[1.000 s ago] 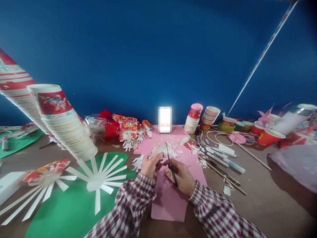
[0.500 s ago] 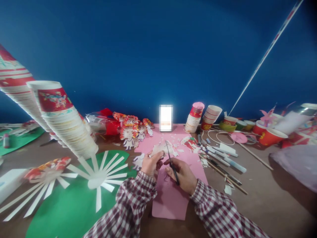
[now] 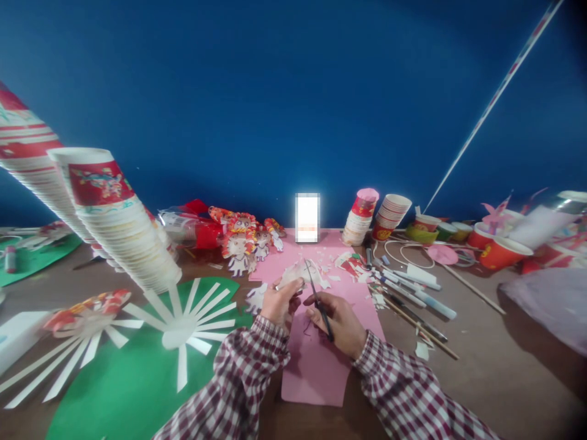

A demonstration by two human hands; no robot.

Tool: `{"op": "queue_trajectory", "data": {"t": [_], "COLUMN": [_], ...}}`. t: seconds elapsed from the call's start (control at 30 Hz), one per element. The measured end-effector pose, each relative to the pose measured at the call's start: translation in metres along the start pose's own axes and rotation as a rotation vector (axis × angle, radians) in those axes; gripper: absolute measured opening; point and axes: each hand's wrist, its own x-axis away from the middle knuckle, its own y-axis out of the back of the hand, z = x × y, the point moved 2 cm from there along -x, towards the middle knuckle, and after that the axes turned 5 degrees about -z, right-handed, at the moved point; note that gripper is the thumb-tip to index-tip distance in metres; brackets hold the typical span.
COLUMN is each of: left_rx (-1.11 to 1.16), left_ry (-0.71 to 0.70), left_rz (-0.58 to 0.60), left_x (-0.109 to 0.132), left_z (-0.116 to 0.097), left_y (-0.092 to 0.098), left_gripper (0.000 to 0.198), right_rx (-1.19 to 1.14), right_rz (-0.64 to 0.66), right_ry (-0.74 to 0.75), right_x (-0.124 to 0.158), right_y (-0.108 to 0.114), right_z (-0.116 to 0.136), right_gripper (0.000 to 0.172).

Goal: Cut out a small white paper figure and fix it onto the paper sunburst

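My left hand pinches a small white paper cut-out and holds it just above a pink paper sheet. My right hand is closed round black-handled scissors, whose blades point up and away into the edge of the cut-out. Both hands sit close together at the table's middle. Paper scraps lie on the pink sheet beyond the hands.
A leaning stack of paper cups stands at left over a cut-open white cup on green paper. Finished paper dolls lie behind. Markers and sticks, more cup stacks and red cups fill the right. A phone leans on the blue wall.
The hands stay together on the cut-out; the scissors shift slightly against the paper. The view has tipped a little, nothing else moved.
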Motion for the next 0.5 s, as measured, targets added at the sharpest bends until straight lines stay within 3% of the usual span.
{"op": "queue_trajectory", "data": {"t": [0.5], "left_rx": [-0.014], "left_ry": [-0.002], "left_rz": [-0.024], "left_x": [0.0016], "left_z": [-0.0013], "left_y": [0.0000], "left_gripper": [0.028], "right_rx": [0.010], "right_rz": [0.017], "right_ry": [-0.008], "right_x": [-0.0004], "right_y": [0.0002], "right_z": [0.0002], "right_gripper": [0.024]}}
